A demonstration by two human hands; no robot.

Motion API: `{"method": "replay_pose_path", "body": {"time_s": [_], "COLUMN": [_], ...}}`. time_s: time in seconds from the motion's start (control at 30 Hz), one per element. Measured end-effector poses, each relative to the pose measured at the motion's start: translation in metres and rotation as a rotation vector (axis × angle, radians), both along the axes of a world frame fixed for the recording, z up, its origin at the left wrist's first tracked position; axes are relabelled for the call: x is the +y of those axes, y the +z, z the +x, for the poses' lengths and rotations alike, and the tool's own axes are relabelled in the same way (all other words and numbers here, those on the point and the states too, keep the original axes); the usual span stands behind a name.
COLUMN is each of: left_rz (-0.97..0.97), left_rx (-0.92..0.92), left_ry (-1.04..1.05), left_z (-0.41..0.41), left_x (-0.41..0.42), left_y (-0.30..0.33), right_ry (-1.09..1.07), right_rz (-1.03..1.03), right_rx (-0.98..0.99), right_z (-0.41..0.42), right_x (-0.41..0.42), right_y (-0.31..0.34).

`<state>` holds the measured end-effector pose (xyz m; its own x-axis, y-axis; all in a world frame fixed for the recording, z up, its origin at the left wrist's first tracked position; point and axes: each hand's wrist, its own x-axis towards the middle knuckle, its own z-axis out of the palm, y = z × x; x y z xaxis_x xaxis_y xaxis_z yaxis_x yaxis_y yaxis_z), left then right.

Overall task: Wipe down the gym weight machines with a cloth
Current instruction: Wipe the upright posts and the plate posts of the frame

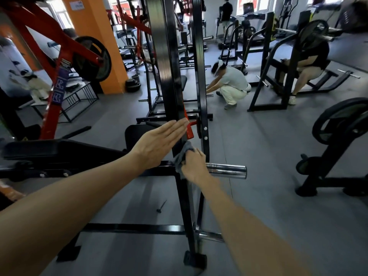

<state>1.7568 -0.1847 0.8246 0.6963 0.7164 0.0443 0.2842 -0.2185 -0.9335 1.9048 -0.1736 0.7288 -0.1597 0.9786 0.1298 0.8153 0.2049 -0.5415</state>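
Right hand [194, 166], cloth [182, 156] against upright [169, 76]

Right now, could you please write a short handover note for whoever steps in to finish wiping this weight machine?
Left hand: open and flat, fingertips against the black upright, holding nothing.
Right hand: grip shut on the grey cloth, pressed to the upright just above the chrome peg.
Done: cannot tell which parts are already wiped.
Left: probably the lower upright, chrome peg, base bar and bench pad.
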Motion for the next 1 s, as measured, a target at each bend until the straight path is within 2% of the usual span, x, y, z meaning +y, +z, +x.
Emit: {"method": "replay_pose_path", "body": {"time_s": [0.1, 0.23, 0.37, 0.53, 0.6, 0.67, 0.73, 0.8, 0.87, 0.9, 0.93, 1.0], "left_rz": [0.001, -0.003, -0.021, -0.088, -0.108, -0.152, -0.226, -0.363, -0.509, -0.575, -0.633, -0.711], "left_rx": [-0.034, -0.086, -0.095, -0.155, -0.159, -0.180, -0.232, -0.307, -0.424, -0.505, -0.591, -0.751], "left_ry": [0.000, -0.018, -0.039, -0.118, -0.164, -0.188, -0.149, -0.026, 0.109, 0.158, 0.191, 0.224], "left_z": [0.000, -0.002, -0.005, -0.026, -0.043, -0.068, -0.099, -0.122, -0.136, -0.142, -0.147, -0.152], "left_x": [0.000, 0.003, 0.006, 0.003, -0.001, 0.000, 0.005, 0.011, 0.010, 0.010, 0.010, 0.011], "left_y": [-0.005, -0.008, -0.009, -0.020, -0.031, -0.046, -0.064, -0.080, -0.091, -0.096, -0.101, -0.111], "right_ry": [-0.028, -0.027, -0.020, -0.222, -0.313, -0.426, -0.526, -0.606, -0.609, -0.581, -0.545, -0.420], "right_rz": [0.109, -0.019, -0.052, 0.150, 0.121, 0.057, 0.011, 0.076, 0.275, 0.410, 0.557, 0.865], "right_rx": [0.079, 0.143, 0.143, 0.260, 0.380, 0.648, 0.932, 1.033, 0.949, 0.831, 0.663, 0.159], "right_z": [-0.014, -0.007, 0.001, -0.011, -0.007, -0.003, -0.012, -0.023, -0.038, -0.050, -0.061, -0.080], "right_x": [-0.018, 0.012, 0.018, -0.019, -0.023, -0.030, -0.044, -0.058, -0.067, -0.069, -0.068, -0.059], "right_y": [-0.018, -0.007, -0.001, -0.017, -0.018, -0.017, -0.006, 0.011, 0.026, 0.034, 0.040, 0.046]}}
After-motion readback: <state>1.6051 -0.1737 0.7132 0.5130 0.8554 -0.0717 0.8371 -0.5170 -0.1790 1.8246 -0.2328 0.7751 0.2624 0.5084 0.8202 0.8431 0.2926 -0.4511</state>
